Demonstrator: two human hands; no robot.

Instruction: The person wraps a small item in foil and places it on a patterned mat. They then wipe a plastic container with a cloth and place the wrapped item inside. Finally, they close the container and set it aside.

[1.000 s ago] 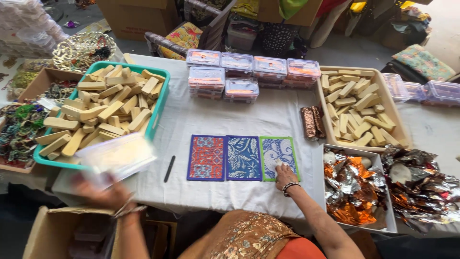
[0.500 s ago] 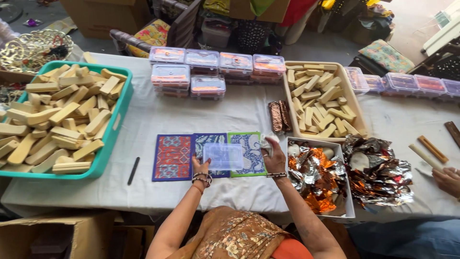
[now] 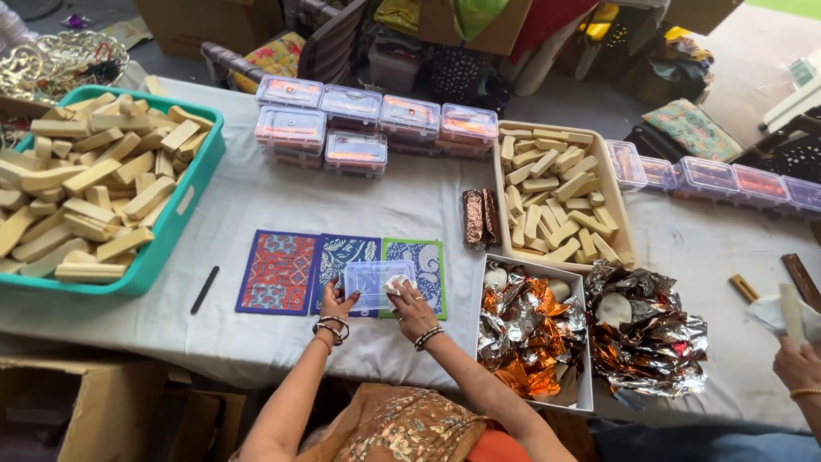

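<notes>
Both hands have come in from the sides since a second ago and now meet over the middle mat point(image 3: 345, 259). The clear box point(image 3: 376, 282), which the left hand point(image 3: 335, 306) was carrying in from the left edge a moment back, now rests on the mats on the surface point(image 3: 256, 197). Left fingers are spread, tips steadying the box's near-left edge. The right hand point(image 3: 409, 305) pinches a small white piece point(image 3: 395, 284) at the box's right side; whether it lies inside I cannot tell. The foil tray point(image 3: 530, 338) sits just right, the teal crate point(image 3: 171, 222) well left.
</notes>
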